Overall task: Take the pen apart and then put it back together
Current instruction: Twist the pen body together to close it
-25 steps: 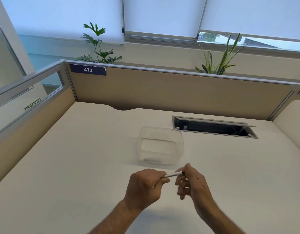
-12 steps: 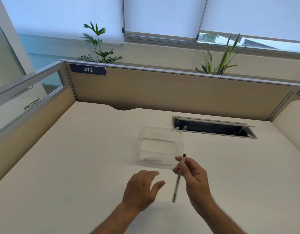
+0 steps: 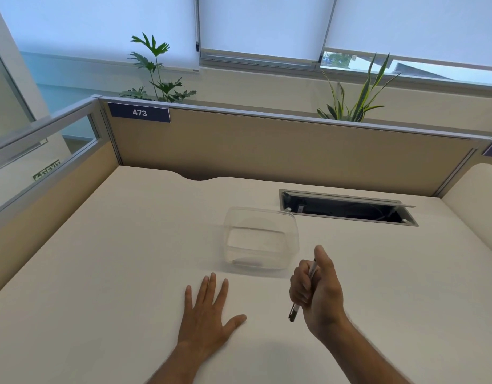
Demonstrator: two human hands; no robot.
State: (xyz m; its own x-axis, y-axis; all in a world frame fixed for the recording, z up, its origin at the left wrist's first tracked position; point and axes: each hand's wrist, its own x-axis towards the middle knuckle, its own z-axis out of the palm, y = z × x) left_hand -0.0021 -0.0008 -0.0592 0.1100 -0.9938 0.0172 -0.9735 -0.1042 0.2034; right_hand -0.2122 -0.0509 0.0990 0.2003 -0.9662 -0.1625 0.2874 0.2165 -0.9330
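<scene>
fingers [image 3: 301, 284]: the right hand's ones are curled in a fist round the pen, thumb sticking up along it; the left hand's are spread flat with nothing in them
right hand [image 3: 319, 295]: hovering at about 5 o'clock from the tub, just off its near corner
pen [image 3: 294, 311]: gripped in the right fist, tilted a bit, dark end poking out the bottom toward 7 o'clock, top end peeking out by the thumb; looks like it's in one piece, but the fist hides the middle so can't really tell
left hand [image 3: 209, 314]: palm down on the table, at 7 o'clock from the tub, well apart from the right hand
clear tub [image 3: 260, 239]: see-through plastic container sitting mid-table, looks empty
table [image 3: 114, 259]: plain cream top
cable hatch [image 3: 347, 209]: open slot at 2 o'clock from the tub, dark inside
divider [image 3: 267, 145]: tan panel along the far edge, with a "473" tag [image 3: 139, 113] at 11 o'clock
</scene>
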